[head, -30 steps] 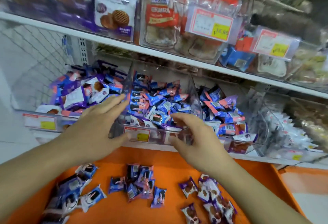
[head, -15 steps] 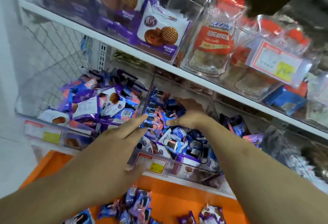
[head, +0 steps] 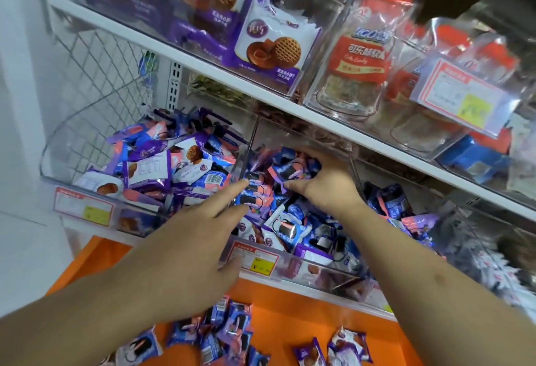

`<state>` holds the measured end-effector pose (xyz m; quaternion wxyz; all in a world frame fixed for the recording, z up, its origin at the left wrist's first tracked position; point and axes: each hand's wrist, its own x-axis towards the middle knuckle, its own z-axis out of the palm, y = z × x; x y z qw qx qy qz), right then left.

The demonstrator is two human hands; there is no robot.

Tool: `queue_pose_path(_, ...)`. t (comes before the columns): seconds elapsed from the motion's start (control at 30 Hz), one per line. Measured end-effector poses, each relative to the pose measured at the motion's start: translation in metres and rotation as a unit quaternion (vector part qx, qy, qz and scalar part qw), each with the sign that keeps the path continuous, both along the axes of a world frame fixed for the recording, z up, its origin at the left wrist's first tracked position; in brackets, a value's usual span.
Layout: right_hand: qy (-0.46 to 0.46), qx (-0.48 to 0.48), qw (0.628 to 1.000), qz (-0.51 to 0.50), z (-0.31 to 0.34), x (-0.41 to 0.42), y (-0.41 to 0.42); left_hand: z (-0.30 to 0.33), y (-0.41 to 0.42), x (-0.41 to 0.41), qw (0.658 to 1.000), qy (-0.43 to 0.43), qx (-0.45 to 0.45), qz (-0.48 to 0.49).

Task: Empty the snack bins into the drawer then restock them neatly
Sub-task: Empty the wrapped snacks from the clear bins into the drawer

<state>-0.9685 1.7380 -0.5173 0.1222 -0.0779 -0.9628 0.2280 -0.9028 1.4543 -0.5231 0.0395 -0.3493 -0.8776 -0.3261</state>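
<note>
Now right hand reaching deep into middle bin, fingers grabbing snack packs. Left hand hovering at bin's left wall, fingers straight, holding nothing.

Two bare hands, the left hand and the right hand, reach into one of three clear bins visible on the lower shelf: the left bin, the middle bin and the right bin, each heaped with more wrapped snacks than can be counted. Three price tags show on the bin fronts, and one orange drawer lies below, holding at least eight loose snack packets.
</note>
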Motion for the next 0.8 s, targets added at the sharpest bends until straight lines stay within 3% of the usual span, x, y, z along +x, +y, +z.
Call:
queue_pose_path(0.13, 0.023, -0.103, 0.994, 0.019, 0.027, 0.05, -0.024, -0.002, 0.002, -0.001, 0.999, -0.03, -0.012, 0.01)
queue_pose_path(0.23, 0.027, -0.189, 0.98, 0.056, 0.045, 0.105, -0.049, 0.007, 0.003, 0.003, 0.991, -0.102, 0.08, 0.013)
queue_pose_path(0.33, 0.013, -0.24, 0.966, 0.098, 0.049, 0.154, -0.071, 0.02, 0.006, 0.018, 0.95, -0.251, 0.181, -0.048)
queue_pose_path(0.53, -0.031, -0.322, 0.944, 0.059, 0.027, 0.216, -0.075, 0.012, 0.007, 0.05, 0.897, -0.373, 0.231, -0.064)
queue_pose_path(0.7, -0.042, -0.522, 0.852, -0.015, -0.008, 0.248, -0.058, -0.001, -0.001, 0.064, 0.813, -0.501, 0.29, -0.064)
queue_pose_path(0.8, -0.071, -0.584, 0.808, -0.038, -0.021, 0.256, -0.051, -0.013, -0.011, 0.06, 0.823, -0.507, 0.256, -0.035)
